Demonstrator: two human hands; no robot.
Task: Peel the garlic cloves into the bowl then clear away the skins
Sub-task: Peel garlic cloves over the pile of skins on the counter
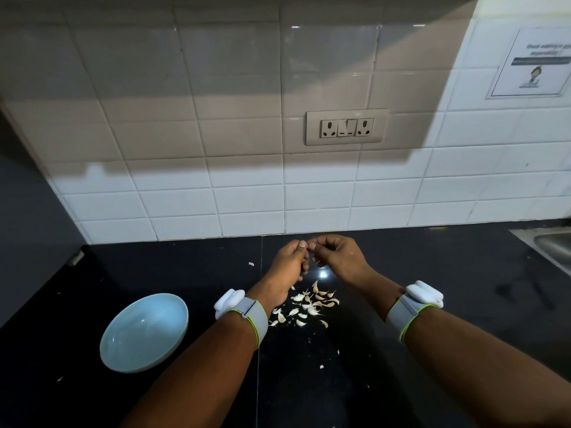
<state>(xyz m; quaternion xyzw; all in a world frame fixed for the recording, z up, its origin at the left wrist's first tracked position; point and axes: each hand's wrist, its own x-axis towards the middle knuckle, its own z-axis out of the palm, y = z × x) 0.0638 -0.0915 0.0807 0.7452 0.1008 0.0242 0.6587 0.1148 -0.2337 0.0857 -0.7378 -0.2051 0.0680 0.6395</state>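
Both hands meet above the heap of garlic skins (309, 305) on the black counter (173, 273). Left hand (289, 261) and right hand (335, 256) have curled fingers that pinch one small clove (308, 247) between the fingertips, mostly hidden. Left of the heap stands the pale blue bowl (144, 332). Behind the heap, a socket panel (346, 126) sits on the tiled wall (216, 196).

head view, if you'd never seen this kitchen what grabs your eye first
The left hand and right hand meet fingertip to fingertip above the glossy black stone counter, pinching something too small to make out. Just below them lies a scatter of pale papery garlic pieces, and the pale blue round bowl sits to their left.
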